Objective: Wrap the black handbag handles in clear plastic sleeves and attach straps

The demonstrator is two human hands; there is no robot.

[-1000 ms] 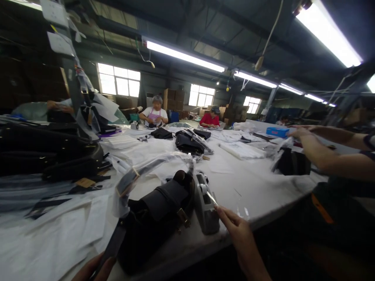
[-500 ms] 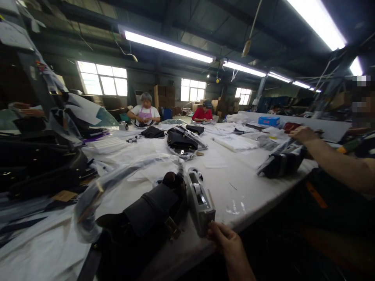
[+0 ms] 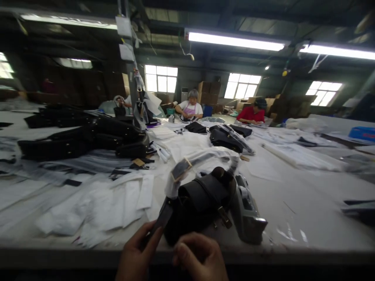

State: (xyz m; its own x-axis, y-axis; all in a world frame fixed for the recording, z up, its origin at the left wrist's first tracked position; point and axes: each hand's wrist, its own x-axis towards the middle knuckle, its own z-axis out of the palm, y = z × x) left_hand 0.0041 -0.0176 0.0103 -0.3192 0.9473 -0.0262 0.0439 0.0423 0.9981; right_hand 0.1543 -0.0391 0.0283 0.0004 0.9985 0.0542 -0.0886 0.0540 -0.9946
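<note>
A black handbag lies at the table's near edge, its flap facing up and a metal clasp at its front. Clear plastic wraps its handle, which arches up behind it. My left hand grips the dark strap at the bag's left side between thumb and fingers. Just in front of the bag, my right hand is closed with fingers curled and pinched; what it may hold is too small to make out. A grey tape dispenser stands right against the bag's right side.
Black bags are piled at the left, with white paper sheets before them. More wrapped bags lie mid-table. Two people sit across the table, one in a red top. A blue box stands far right.
The view has swung left. My right hand has left the tape dispenser and come over in front of the handbag. My left hand has come into view, holding the strap.
</note>
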